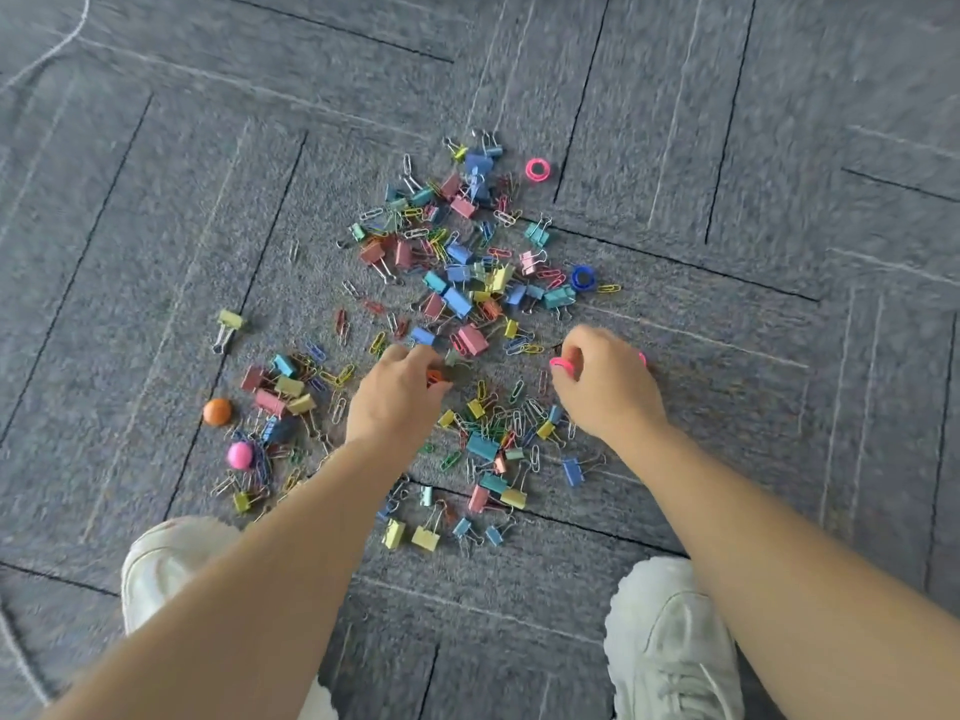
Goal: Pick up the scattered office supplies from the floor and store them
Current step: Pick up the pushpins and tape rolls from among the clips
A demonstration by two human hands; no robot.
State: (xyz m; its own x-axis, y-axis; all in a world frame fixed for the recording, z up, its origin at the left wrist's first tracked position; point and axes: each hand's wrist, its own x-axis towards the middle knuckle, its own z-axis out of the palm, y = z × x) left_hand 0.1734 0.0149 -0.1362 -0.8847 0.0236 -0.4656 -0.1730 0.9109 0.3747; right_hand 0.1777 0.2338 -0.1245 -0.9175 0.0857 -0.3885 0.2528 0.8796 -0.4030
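Right hand [605, 384] pinches a pink ring [562, 365]. Left hand [397, 397], fingers curled on something orange; red binder clip [471, 339] lies nearest, at one o'clock.

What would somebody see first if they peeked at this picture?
First, the big colourful scatter of metal binder clips and wire paper clips spread over the grey carpet-tile floor. Next, two bare hands reaching into it: the left hand pinching something small and orange, the right hand holding a pink plastic ring. An orange round ball lies at the left.
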